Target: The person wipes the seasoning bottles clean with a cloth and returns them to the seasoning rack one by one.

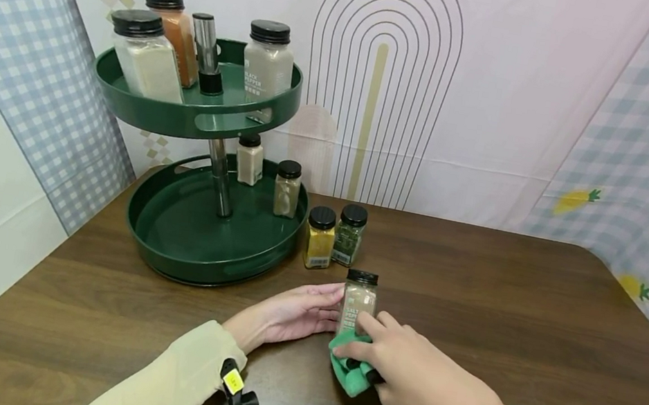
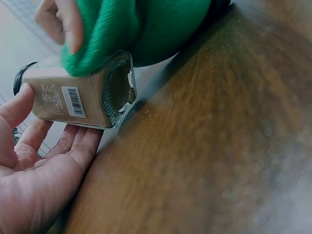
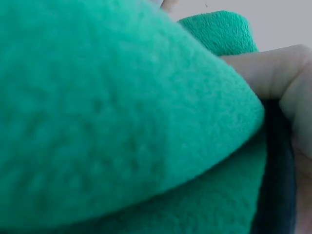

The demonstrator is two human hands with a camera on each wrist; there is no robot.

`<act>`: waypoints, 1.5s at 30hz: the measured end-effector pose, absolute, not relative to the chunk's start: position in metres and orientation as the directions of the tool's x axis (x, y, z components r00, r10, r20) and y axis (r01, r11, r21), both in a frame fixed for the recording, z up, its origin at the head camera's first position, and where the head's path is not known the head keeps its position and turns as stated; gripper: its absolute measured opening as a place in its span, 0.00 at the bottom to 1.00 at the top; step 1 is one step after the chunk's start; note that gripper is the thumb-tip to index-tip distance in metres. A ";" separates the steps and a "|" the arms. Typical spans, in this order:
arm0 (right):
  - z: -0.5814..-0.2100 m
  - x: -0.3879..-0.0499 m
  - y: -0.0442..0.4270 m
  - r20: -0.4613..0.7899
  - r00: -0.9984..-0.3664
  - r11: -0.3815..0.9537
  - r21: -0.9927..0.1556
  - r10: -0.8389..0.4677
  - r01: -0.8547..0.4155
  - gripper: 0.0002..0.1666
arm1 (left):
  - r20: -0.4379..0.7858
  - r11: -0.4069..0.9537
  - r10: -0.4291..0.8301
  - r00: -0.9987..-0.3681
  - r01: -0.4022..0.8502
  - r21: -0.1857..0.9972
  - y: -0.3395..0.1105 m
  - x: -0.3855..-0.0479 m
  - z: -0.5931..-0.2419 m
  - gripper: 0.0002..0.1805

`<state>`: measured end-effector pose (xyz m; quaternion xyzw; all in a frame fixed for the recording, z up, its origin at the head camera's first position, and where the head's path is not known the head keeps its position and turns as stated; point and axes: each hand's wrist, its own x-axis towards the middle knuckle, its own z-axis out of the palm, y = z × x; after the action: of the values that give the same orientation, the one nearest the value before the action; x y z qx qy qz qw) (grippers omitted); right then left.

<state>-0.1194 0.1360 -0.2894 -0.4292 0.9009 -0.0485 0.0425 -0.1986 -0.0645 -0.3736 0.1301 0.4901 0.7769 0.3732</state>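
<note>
A glass spice jar [image 1: 359, 299] with a black lid is tilted up off the table between the two hands; its barcode label and ridged base show in the left wrist view. My left hand [image 1: 303, 315] holds the jar, with the thumb near the lid and the fingers along its side. Bunched in my right hand [image 1: 421, 374] is a green cloth [image 2: 105, 36], which touches the jar's lower side. That cloth fills most of the right wrist view and hides part of the fingers there.
A green two-tier round rack [image 1: 208, 265] stands at the left, with several larger jars above and two small ones below. Beside it are a yellow spice jar [image 1: 319, 244] and a green herb jar [image 1: 348, 238]. All stand on a brown wooden table [image 1: 509, 314].
</note>
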 end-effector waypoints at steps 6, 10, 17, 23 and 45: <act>-0.281 -0.114 0.142 -0.111 -0.601 0.610 -0.201 -0.792 -0.766 0.41 | -0.157 -0.248 0.707 -0.689 -0.450 0.858 -0.064 -0.198 -0.374 0.27; -0.271 -0.113 0.147 0.051 -0.618 0.604 -0.161 -0.785 -0.781 0.46 | -0.143 -0.255 0.719 -0.681 -0.449 0.856 -0.064 -0.198 -0.374 0.27; -0.277 -0.124 0.144 0.382 -0.667 0.729 0.027 -0.639 -0.684 0.40 | -0.121 -0.256 0.737 -0.665 -0.440 0.861 -0.064 -0.199 -0.375 0.27; -0.298 -0.133 0.137 0.382 -0.686 0.737 -0.017 -0.620 -0.676 0.42 | -0.131 -0.255 0.734 -0.667 -0.449 0.856 -0.065 -0.198 -0.375 0.27; -0.287 -0.128 0.141 0.151 -0.672 0.668 -0.078 -0.725 -0.740 0.35 | -0.183 -0.263 0.686 -0.704 -0.475 0.840 -0.065 -0.200 -0.375 0.26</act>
<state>-0.1282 0.1408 -0.2868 -0.4016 0.9118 -0.0667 -0.0537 -0.1996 -0.0646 -0.3750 0.1096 0.4819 0.7872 0.3689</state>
